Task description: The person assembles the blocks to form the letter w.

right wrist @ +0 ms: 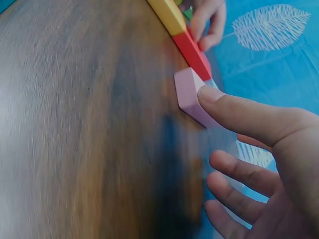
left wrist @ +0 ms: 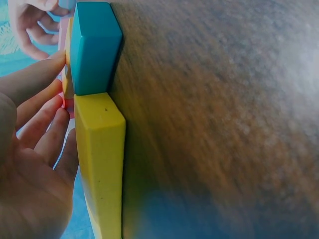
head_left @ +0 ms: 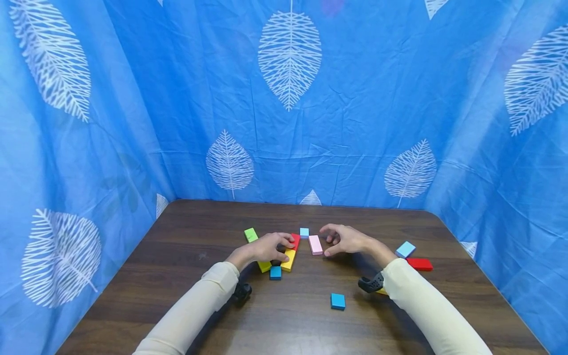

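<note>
My left hand [head_left: 266, 247] reaches over the left group of blocks, its thumb at a yellow block [head_left: 288, 260] and its fingertips beside a red block [head_left: 295, 240]. These two lie end to end in a slanted row. Just right of them is a pink block [head_left: 315, 245]. My right hand [head_left: 348, 239] hovers beside it with fingers spread and relaxed; in the right wrist view the thumb overlaps the pink block [right wrist: 192, 97]. A small light blue block [head_left: 303, 232] sits between the red and pink ones. Close to my left wrist stand a teal block [head_left: 275, 273] and a lime green block [head_left: 251, 235].
A second yellow block [head_left: 264, 266] lies under my left hand's side. Another blue block [head_left: 337, 301] lies nearer the front. By my right forearm are a light blue block [head_left: 406, 249], a red block [head_left: 419, 265] and a mostly hidden yellow one. Blue curtains [head_left: 346, 123] surround the wooden table [head_left: 199, 217].
</note>
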The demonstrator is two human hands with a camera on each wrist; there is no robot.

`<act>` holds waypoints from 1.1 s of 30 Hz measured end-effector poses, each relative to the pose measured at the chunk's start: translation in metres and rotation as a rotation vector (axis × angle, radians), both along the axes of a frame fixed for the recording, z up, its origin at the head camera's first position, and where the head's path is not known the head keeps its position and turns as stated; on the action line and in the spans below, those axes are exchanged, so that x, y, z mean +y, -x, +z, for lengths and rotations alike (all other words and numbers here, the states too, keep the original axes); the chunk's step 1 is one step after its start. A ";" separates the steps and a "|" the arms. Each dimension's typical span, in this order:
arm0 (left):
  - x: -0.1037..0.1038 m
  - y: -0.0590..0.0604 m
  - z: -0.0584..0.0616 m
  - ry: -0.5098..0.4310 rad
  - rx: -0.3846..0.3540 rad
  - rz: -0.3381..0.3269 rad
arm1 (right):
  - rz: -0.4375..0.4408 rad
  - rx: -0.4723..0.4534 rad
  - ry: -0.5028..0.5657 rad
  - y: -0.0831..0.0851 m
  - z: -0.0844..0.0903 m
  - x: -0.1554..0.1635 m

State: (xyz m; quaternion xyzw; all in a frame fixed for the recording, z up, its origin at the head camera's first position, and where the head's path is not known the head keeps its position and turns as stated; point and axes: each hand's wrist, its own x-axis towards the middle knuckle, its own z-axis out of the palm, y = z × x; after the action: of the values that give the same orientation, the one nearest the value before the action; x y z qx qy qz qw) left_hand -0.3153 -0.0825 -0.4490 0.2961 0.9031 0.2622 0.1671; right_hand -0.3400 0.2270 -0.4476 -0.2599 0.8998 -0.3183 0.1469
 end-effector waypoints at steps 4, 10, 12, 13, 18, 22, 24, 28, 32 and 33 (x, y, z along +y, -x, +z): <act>-0.001 0.000 0.000 -0.004 0.008 -0.009 | 0.028 0.030 0.007 -0.004 0.006 0.011; -0.002 0.000 0.000 -0.008 0.010 -0.013 | 0.012 0.036 -0.005 -0.006 0.009 0.027; -0.002 0.000 0.000 -0.007 0.012 -0.013 | 0.007 0.040 -0.012 -0.006 0.010 0.032; -0.002 0.000 -0.001 -0.006 0.012 -0.011 | 0.002 0.041 -0.018 -0.006 0.010 0.035; -0.002 -0.001 -0.001 -0.010 0.005 -0.010 | -0.015 0.045 -0.019 -0.010 0.013 0.046; -0.003 -0.001 -0.001 -0.011 0.006 -0.009 | -0.052 0.038 -0.016 -0.013 0.016 0.055; -0.002 -0.001 -0.002 -0.010 0.007 -0.009 | -0.068 0.030 -0.024 -0.014 0.016 0.060; -0.001 0.000 -0.003 -0.007 0.012 -0.014 | -0.083 0.020 -0.043 -0.017 0.017 0.074; -0.001 -0.001 -0.003 -0.003 0.014 -0.017 | -0.100 0.022 -0.041 -0.019 0.021 0.089; -0.001 -0.001 -0.002 -0.006 0.010 -0.014 | -0.105 0.026 -0.043 -0.020 0.022 0.092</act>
State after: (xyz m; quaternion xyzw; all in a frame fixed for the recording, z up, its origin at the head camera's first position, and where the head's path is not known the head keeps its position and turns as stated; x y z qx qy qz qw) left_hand -0.3145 -0.0839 -0.4512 0.3042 0.9012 0.2620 0.1635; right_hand -0.3200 0.3188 -0.4254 -0.2134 0.9205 -0.3028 0.1240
